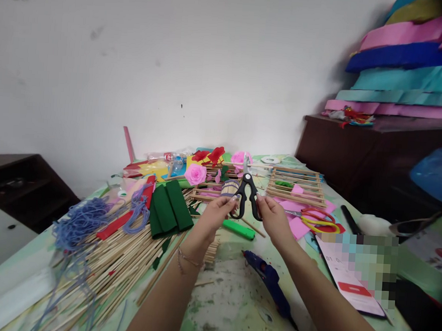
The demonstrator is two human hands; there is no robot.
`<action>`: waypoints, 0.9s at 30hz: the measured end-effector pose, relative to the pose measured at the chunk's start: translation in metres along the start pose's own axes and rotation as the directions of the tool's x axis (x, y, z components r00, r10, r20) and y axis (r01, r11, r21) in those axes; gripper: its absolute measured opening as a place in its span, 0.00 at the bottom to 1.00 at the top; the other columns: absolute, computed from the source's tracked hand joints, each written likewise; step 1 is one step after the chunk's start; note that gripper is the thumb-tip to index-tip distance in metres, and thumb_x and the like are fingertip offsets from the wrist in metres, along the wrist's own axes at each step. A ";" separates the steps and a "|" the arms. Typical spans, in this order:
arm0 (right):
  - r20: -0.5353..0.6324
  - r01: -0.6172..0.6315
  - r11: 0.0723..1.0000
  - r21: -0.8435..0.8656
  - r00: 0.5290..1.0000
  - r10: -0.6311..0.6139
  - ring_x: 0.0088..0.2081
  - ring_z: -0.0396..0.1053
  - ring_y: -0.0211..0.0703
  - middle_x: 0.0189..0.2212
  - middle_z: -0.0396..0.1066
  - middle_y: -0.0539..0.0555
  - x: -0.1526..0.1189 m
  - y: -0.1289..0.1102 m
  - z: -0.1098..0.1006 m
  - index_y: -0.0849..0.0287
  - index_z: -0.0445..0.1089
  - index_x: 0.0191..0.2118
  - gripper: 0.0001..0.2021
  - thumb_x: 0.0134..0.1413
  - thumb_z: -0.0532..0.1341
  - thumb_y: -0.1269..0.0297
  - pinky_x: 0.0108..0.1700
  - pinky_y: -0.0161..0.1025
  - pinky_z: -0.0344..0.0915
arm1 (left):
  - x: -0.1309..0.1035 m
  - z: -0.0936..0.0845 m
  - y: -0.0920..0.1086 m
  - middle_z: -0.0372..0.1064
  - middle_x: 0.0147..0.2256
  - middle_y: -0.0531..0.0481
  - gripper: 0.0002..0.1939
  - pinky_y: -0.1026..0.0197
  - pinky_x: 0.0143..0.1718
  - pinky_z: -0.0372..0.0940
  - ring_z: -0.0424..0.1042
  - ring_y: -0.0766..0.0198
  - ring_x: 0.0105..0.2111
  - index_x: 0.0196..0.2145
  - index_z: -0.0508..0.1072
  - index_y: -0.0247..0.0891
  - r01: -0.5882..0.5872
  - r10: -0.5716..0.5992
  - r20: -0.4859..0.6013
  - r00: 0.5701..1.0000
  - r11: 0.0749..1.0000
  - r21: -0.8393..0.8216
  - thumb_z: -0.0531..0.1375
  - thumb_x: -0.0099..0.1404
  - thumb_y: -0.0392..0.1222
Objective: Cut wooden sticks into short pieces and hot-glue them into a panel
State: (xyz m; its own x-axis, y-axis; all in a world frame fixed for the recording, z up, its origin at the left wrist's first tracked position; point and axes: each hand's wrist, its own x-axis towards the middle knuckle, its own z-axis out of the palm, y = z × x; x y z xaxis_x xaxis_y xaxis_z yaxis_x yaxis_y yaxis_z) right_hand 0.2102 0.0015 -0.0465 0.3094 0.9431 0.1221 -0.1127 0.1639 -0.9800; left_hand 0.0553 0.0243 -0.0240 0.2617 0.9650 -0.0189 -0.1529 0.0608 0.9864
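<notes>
A pair of black-handled scissors (247,179) is held up above the table, blades pointing away from me. My left hand (217,216) pinches the left handle and my right hand (273,217) pinches the right one, with the two handles spread apart. Below them on the table lie a bright green slim object (238,230) and a blue glue gun (268,281) with its cord. Just behind the scissors is a small bundle of short sticks (229,188). To the right of my right hand rest red-and-yellow-handled scissors (318,220).
Wooden sticks (113,269), blue yarn (79,221) and folded dark green sheets (170,207) cover the left side. Pink and red paper flowers (195,174) and a stick frame (296,186) stand toward the wall. A phone (352,283) lies at right.
</notes>
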 end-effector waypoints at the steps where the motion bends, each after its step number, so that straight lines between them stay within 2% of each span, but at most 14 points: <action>1: -0.010 0.000 1.000 0.023 1.000 0.001 0.20 0.49 0.33 0.15 0.55 0.44 0.000 0.000 0.001 0.58 0.62 0.19 0.22 0.43 0.67 0.45 0.23 0.35 0.45 | -0.001 0.000 0.001 0.63 0.21 0.55 0.14 0.69 0.25 0.56 0.60 0.73 0.22 0.24 0.68 0.33 0.040 -0.035 0.046 0.998 0.993 -0.111 0.65 0.56 0.45; 3: -0.004 -0.014 0.995 0.095 1.000 0.015 0.20 0.48 0.33 0.15 0.54 0.44 -0.002 -0.002 0.004 0.58 0.60 0.18 0.23 0.43 0.67 0.45 0.23 0.34 0.45 | -0.004 0.001 0.005 0.60 0.20 0.56 0.15 0.69 0.26 0.57 0.60 0.73 0.22 0.23 0.66 0.33 0.112 -0.062 0.171 0.983 0.947 -0.302 0.65 0.57 0.45; 5: 0.040 -0.051 0.981 0.187 0.998 0.044 0.20 0.49 0.32 0.15 0.53 0.44 -0.007 -0.008 0.006 0.58 0.58 0.18 0.24 0.43 0.66 0.44 0.23 0.33 0.48 | -0.005 0.001 0.008 0.55 0.18 0.58 0.14 0.70 0.26 0.57 0.58 0.74 0.20 0.23 0.65 0.33 0.163 -0.057 0.267 0.962 0.904 -0.396 0.63 0.60 0.42; 8: 0.172 -0.157 0.943 0.293 0.979 0.109 0.20 0.51 0.30 0.16 0.54 0.44 -0.015 -0.024 0.006 0.58 0.57 0.20 0.24 0.40 0.68 0.46 0.23 0.31 0.51 | -0.005 0.000 0.012 0.47 0.16 0.60 0.15 0.71 0.23 0.56 0.50 0.76 0.16 0.22 0.61 0.34 0.218 -0.076 0.296 0.952 0.847 -0.484 0.57 0.66 0.38; 10: 0.288 -0.251 0.916 0.313 0.944 0.161 0.17 0.50 0.29 0.14 0.53 0.42 -0.019 -0.033 0.004 0.58 0.59 0.22 0.22 0.38 0.70 0.47 0.19 0.30 0.48 | -0.005 0.000 0.013 0.46 0.16 0.61 0.17 0.72 0.20 0.53 0.44 0.77 0.14 0.21 0.58 0.35 0.241 -0.088 0.299 0.950 0.816 -0.525 0.54 0.68 0.39; 13: 0.460 -0.371 0.883 0.287 0.862 0.213 0.12 0.39 0.28 0.07 0.44 0.38 -0.022 -0.041 -0.001 0.57 0.59 0.22 0.21 0.41 0.68 0.48 0.14 0.31 0.39 | -0.009 -0.001 0.014 0.44 0.16 0.62 0.21 0.72 0.16 0.48 0.40 0.78 0.12 0.20 0.54 0.36 0.258 -0.102 0.331 0.938 0.845 -0.468 0.54 0.69 0.44; 15: 0.540 -0.414 0.870 0.268 0.813 0.220 0.10 0.35 0.27 0.05 0.41 0.37 -0.023 -0.042 -0.003 0.57 0.58 0.20 0.22 0.46 0.65 0.47 0.14 0.30 0.37 | -0.013 -0.002 0.016 0.43 0.14 0.62 0.23 0.73 0.14 0.45 0.39 0.79 0.11 0.19 0.53 0.36 0.233 -0.100 0.331 0.938 0.890 -0.393 0.56 0.67 0.46; 17: 0.584 -0.431 0.863 0.263 0.783 0.214 0.10 0.35 0.27 0.05 0.41 0.38 -0.023 -0.041 -0.003 0.58 0.56 0.19 0.23 0.50 0.63 0.46 0.14 0.29 0.38 | -0.017 -0.003 0.018 0.44 0.13 0.62 0.24 0.73 0.13 0.41 0.40 0.80 0.11 0.18 0.53 0.36 0.188 -0.082 0.314 0.946 0.926 -0.327 0.59 0.65 0.46; 20: 0.609 -0.436 0.859 0.268 0.768 0.200 0.10 0.34 0.26 0.06 0.42 0.38 -0.024 -0.039 -0.003 0.58 0.56 0.20 0.24 0.53 0.60 0.45 0.14 0.28 0.39 | -0.020 -0.004 0.021 0.45 0.13 0.62 0.23 0.74 0.12 0.39 0.41 0.81 0.11 0.18 0.54 0.36 0.162 -0.081 0.290 0.954 0.949 -0.270 0.60 0.63 0.46; 27: 0.590 -0.439 0.861 0.256 0.777 0.221 0.11 0.33 0.26 0.07 0.41 0.39 -0.021 -0.037 -0.003 0.58 0.55 0.19 0.25 0.54 0.59 0.45 0.13 0.28 0.36 | -0.020 -0.002 0.021 0.45 0.14 0.62 0.23 0.73 0.13 0.41 0.41 0.80 0.12 0.19 0.54 0.36 0.165 -0.118 0.224 0.967 0.964 -0.208 0.62 0.61 0.50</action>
State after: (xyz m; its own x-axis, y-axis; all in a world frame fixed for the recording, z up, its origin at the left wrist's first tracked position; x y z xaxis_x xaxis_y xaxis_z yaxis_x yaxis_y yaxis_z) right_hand 0.2105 -0.0257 -0.0134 -0.3411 0.9396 -0.0290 -0.4747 -0.1989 -0.8574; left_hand 0.0455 0.0071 -0.0032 0.4845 0.8693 -0.0978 -0.3025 0.2714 0.9137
